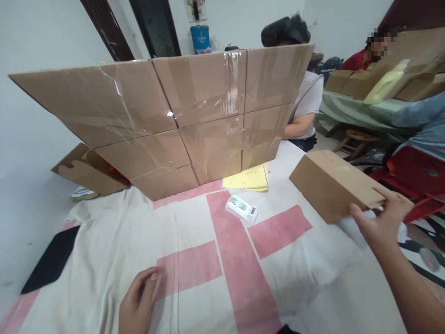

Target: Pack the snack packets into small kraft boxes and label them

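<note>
Loosely curled and seemingly empty, the left hand [137,299] is low over the pink-and-white tablecloth [198,218], while the right hand [384,218] grips the near end of a cardboard box [330,188] at the table's right side. Between them and farther out sits a white tape dispenser [241,209], then yellow paper [246,179] by the foot of a taped cardboard partition [212,139], a seated person [308,99] beyond.
</note>
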Tool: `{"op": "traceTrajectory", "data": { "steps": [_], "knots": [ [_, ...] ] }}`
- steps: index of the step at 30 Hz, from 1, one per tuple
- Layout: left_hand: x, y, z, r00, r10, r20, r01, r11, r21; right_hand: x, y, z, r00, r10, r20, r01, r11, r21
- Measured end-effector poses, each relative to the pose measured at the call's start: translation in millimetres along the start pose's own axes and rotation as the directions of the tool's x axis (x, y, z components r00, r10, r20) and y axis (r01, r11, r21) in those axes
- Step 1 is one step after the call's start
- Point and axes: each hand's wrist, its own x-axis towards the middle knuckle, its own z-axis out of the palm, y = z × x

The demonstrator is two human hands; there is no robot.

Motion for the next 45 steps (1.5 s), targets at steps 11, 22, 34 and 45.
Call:
{"op": "traceTrajectory", "data": {
  "steps": [11,22,34,45],
  "knots": [
    [0.9,3.2,9.1,1.000,0.026,-0.006,-0.026,1.000,-0.004,95.7,-95.2,117.3,0.937,0.082,0.340,-0.117,0.990,0.083],
    [5.1,-2.8,5.4,0.992,0.116,0.052,-0.111,0.989,-0.098,8.7,-169.3,83.9,0.958,-0.040,0.283,-0.042,0.959,0.279],
    [99.9,17.2,-96.9,0.996,0.078,-0.037,-0.086,0.940,-0.331,-134.9,-442.3,86.2,0.540,-0.793,0.283,0.114,0.402,0.909],
    [350.3,17.7,-115.1,0.881,-0.246,-0.404,-0.121,0.708,-0.696,-255.1,-679.6,221.7,0.555,-0.623,0.551,-0.423,0.359,0.832]
  ]
}}
